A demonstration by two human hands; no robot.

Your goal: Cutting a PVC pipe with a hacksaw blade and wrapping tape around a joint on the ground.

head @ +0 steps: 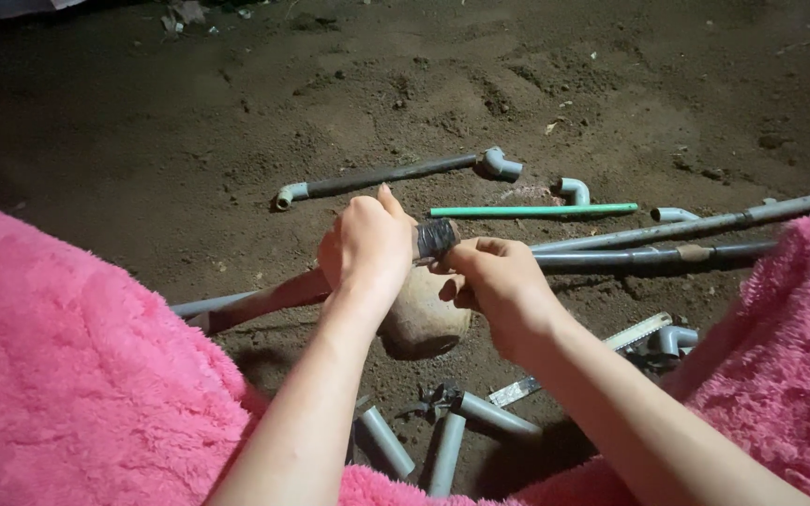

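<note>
Left hand [367, 245] fingers curled tight round a pipe end wrapped in dark tape [437, 238], thumb up on top; right hand [497, 281] pinches the taped end from the other side, fingertips [469, 249] narrow and closed on the wrap. The taped bit sits between both hands, held up over a rounded tan stone [421, 323] on the dirt ground [189, 141]. Looks like the wrapping/sealing step mid-way: tape on, being pressed or wound. Next move likely needs left holding steady while right turns or smooths the wrap. Beyond: green rod [533, 211], grey pipe with elbows [386, 174], long grey pipes [705, 225] to the right, short pipe offcuts [447, 450] and a saw blade [611, 347] near, pink fleece [67, 375] on both sides.
</note>
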